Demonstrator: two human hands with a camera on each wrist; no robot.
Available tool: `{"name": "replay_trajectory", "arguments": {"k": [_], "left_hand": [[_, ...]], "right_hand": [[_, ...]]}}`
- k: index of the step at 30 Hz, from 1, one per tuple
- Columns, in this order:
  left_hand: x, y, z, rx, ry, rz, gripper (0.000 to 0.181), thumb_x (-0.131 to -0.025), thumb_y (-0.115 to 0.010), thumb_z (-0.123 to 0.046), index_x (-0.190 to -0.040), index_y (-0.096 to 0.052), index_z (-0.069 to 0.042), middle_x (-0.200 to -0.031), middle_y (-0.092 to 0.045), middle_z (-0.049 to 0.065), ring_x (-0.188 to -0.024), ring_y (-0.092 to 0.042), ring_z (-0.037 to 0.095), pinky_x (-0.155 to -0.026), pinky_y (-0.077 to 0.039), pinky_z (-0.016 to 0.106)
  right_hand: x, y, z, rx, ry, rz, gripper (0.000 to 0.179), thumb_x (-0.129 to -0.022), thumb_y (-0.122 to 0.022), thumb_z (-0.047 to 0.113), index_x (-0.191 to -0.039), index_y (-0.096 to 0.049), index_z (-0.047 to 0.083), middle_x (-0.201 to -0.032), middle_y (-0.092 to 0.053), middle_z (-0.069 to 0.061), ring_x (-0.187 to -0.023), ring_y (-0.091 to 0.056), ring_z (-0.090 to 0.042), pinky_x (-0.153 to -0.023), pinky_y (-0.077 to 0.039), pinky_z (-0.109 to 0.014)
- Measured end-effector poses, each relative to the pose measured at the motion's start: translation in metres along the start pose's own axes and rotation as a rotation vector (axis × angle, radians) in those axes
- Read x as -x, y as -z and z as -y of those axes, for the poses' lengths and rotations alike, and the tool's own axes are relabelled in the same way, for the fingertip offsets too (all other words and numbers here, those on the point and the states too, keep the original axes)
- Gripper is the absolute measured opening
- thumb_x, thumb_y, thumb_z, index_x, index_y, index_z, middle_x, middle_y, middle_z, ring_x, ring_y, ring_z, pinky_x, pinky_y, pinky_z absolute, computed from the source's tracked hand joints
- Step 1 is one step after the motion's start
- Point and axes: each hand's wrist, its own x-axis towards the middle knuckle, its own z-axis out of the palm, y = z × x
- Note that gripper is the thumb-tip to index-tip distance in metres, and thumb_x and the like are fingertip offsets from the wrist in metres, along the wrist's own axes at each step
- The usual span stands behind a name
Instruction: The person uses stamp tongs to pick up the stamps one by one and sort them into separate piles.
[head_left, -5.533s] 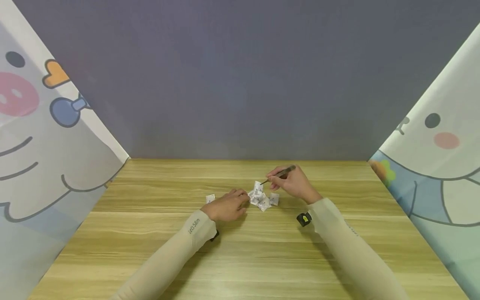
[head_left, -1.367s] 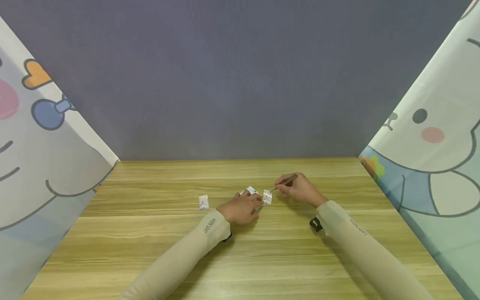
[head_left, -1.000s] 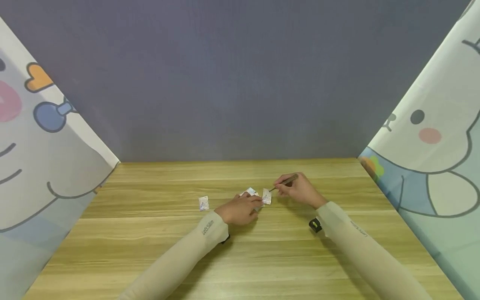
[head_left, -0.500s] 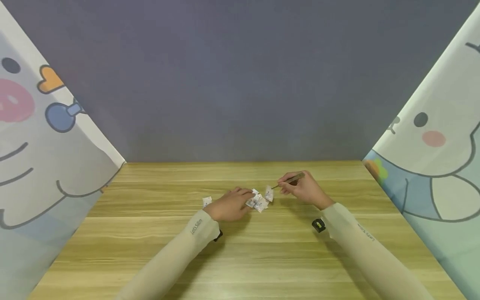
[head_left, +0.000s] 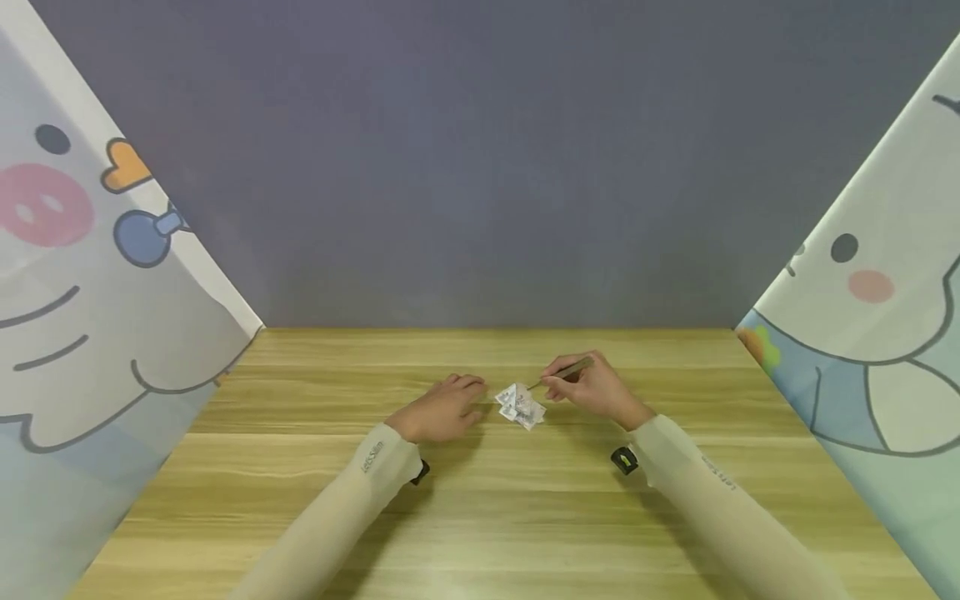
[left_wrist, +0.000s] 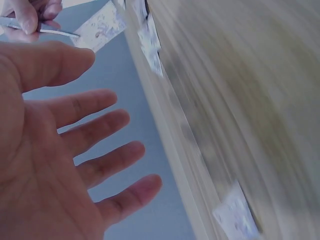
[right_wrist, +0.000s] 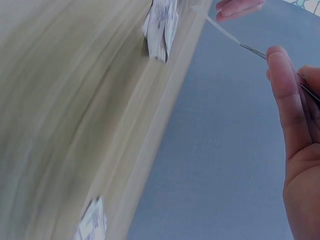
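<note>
Small printed white squares (head_left: 517,410) lie heaped between the spread left hand (head_left: 441,408) and right hand (head_left: 596,390) pinching slender metal tweezers (head_left: 574,367).

Soft light; wrist views blurry (bluish).

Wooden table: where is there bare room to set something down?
Bare: the near stretch between the left sleeve and right sleeve; the far strip between the packet pile and grey wall. Crowded: between the left hand and right hand, around that pile and the tweezers.
</note>
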Motion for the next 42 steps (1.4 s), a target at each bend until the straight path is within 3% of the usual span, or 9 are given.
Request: {"name": "replay_trajectory", "arguments": {"k": [8, 15, 24, 29, 35, 42], "left_hand": [[0.013, 0.006, 0.01, 0.033, 0.022, -0.018, 0.049, -0.1, -0.047, -0.025, -0.144, -0.038, -0.005, -0.147, -0.034, 0.01, -0.135, -0.027, 0.031, -0.109, -0.021, 0.051], [0.023, 0.009, 0.016, 0.057, 0.045, -0.02, 0.049, -0.1, -0.048, -0.024, -0.144, -0.038, -0.006, -0.147, -0.033, 0.012, -0.136, -0.026, 0.033, -0.108, -0.022, 0.054], [0.036, 0.013, 0.032, 0.071, 0.068, -0.068, 0.048, -0.098, -0.051, -0.022, -0.143, -0.041, -0.006, -0.147, -0.034, 0.012, -0.135, -0.027, 0.034, -0.105, -0.025, 0.056], [0.046, 0.02, 0.038, 0.071, 0.092, -0.064, 0.049, -0.098, -0.051, -0.022, -0.142, -0.04, -0.004, -0.146, -0.034, 0.014, -0.133, -0.029, 0.035, -0.105, -0.026, 0.056], [0.055, 0.022, 0.048, 0.075, 0.138, -0.056, 0.051, -0.098, -0.052, -0.023, -0.143, -0.039, -0.004, -0.148, -0.032, 0.014, -0.135, -0.026, 0.035, -0.106, -0.024, 0.056], [0.065, 0.021, 0.058, 0.072, 0.163, -0.068, 0.049, -0.097, -0.054, -0.02, -0.14, -0.042, -0.001, -0.144, -0.036, 0.016, -0.132, -0.03, 0.037, -0.106, -0.025, 0.056]], "right_hand": [[-0.011, -0.019, 0.003, -0.063, -0.017, 0.03, 0.006, -0.088, -0.066, 0.003, -0.089, -0.071, -0.001, -0.073, -0.068, -0.011, -0.067, -0.065, -0.038, -0.061, -0.055, -0.046], [-0.017, -0.035, 0.026, -0.055, -0.001, 0.075, 0.01, -0.09, -0.062, 0.0, -0.092, -0.069, -0.007, -0.073, -0.067, -0.018, -0.066, -0.063, -0.045, -0.06, -0.054, -0.052], [-0.037, -0.054, 0.016, -0.085, 0.015, 0.141, 0.014, -0.092, -0.063, 0.011, -0.092, -0.07, -0.002, -0.078, -0.068, -0.015, -0.068, -0.065, -0.037, -0.063, -0.055, -0.046], [-0.047, -0.068, 0.018, -0.129, 0.027, 0.173, 0.013, -0.092, -0.063, 0.009, -0.093, -0.07, -0.003, -0.081, -0.067, -0.022, -0.07, -0.065, -0.041, -0.063, -0.055, -0.049], [-0.059, -0.086, 0.025, -0.142, 0.007, 0.189, 0.011, -0.091, -0.063, 0.006, -0.093, -0.069, -0.003, -0.08, -0.067, -0.02, -0.071, -0.064, -0.043, -0.063, -0.054, -0.05], [-0.072, -0.109, 0.027, -0.162, -0.042, 0.211, 0.013, -0.09, -0.064, 0.003, -0.095, -0.067, -0.009, -0.084, -0.067, -0.022, -0.072, -0.065, -0.039, -0.063, -0.056, -0.043]]}}
